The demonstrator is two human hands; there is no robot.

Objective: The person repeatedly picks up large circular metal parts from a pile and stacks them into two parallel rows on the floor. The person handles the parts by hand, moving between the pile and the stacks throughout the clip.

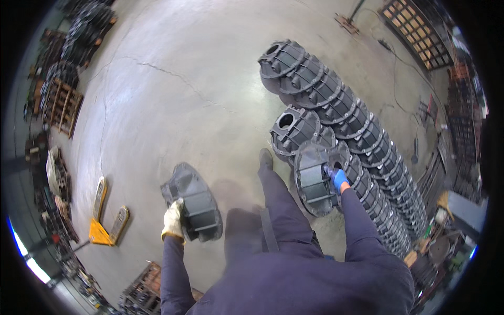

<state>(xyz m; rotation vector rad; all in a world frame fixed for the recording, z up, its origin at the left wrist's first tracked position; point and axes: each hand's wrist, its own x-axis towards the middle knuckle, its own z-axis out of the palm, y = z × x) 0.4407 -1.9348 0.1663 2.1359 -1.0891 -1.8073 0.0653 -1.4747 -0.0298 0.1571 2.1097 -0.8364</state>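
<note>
My left hand (173, 219), in a whitish work glove with a yellow cuff, is closed on the edge of a dark grey ribbed metal housing (197, 197), carried at my left side. My right hand (336, 177), in a blue glove, grips a similar grey metal housing (311, 176) by its inner side. That one is right beside the near row of nested housings (357, 181); whether it touches them I cannot tell. At the head of this row sits a housing with a round opening (295, 131). The fingertips of both hands are partly hidden.
A longer row of nested housings (362, 123) runs along the right. A yellow pallet jack (102, 233) stands on the concrete floor (173, 121) at left. Wooden pallets (64, 107) and stacked parts line the left wall. A cable (399, 63) trails at far right.
</note>
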